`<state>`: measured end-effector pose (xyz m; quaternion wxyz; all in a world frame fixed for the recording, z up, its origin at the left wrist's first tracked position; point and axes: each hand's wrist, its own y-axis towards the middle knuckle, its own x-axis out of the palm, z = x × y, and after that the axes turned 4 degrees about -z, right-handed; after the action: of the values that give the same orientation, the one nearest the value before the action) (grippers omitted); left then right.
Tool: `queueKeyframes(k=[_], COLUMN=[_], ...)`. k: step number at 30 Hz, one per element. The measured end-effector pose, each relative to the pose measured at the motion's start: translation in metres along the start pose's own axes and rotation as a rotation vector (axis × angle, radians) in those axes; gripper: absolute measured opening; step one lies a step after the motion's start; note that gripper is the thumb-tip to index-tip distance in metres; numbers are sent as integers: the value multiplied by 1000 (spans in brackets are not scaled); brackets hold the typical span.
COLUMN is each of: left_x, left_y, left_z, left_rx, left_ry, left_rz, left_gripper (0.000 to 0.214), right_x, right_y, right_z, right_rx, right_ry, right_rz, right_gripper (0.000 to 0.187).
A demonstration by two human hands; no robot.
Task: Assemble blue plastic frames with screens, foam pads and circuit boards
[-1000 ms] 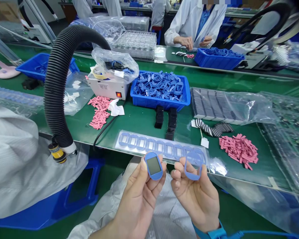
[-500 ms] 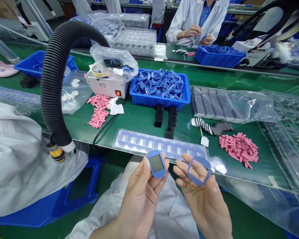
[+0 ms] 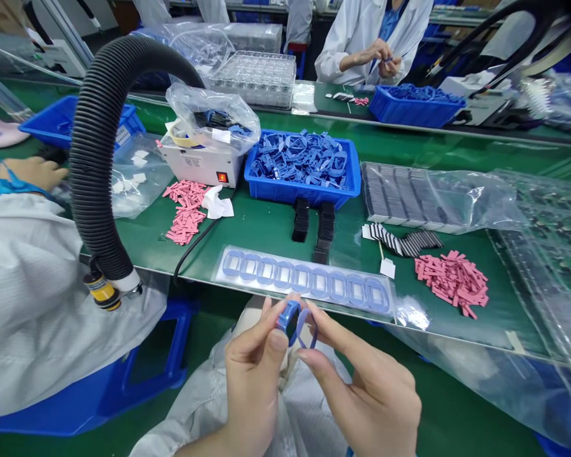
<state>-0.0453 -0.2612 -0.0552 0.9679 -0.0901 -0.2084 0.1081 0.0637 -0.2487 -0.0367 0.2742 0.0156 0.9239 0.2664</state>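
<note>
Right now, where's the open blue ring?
The open blue ring is low and centre in the head view, held by the right hand beside the blue-rimmed window piece in the left hand, just below the clear strip of blue frames.

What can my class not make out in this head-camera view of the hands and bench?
In the head view:
Blue frame in the left hand: face turned nearly edge-on, partly behind fingers.
Blue ring in the right hand: whether it touches the frame, too small to tell.
Plastic bag on the white machine: contents blurred by the film.
Co-worker opposite: head cut off by the top edge.
</note>
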Motion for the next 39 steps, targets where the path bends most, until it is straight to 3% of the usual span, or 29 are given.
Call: queueKeyframes(k=[5, 14, 25, 31, 35, 39], left_x=[-3, -4, -4, 2, 6, 5], left_y=[3, 3, -2, 8, 15, 16], left_z=[-3, 2, -10, 8, 25, 32], left_rx=[238, 289, 551, 843, 935, 985], left_ry=[151, 307, 359, 647, 789, 925], left_rz=[-22, -22, -7, -34, -89, -109], left_gripper=[19, 22, 26, 25, 17, 14], right_x=[3, -1, 6, 4, 5, 5], right_y=[-2, -8, -6, -12, -17, -19], right_z=[0, 3, 4, 8, 11, 15], right_rx=[-5, 47, 157, 231, 119, 53], right_ry=[-17, -19, 160, 211, 81, 19], right_rz=[-12, -53, -31, 69, 203, 232], right_gripper=[36, 37, 36, 41, 54, 59])
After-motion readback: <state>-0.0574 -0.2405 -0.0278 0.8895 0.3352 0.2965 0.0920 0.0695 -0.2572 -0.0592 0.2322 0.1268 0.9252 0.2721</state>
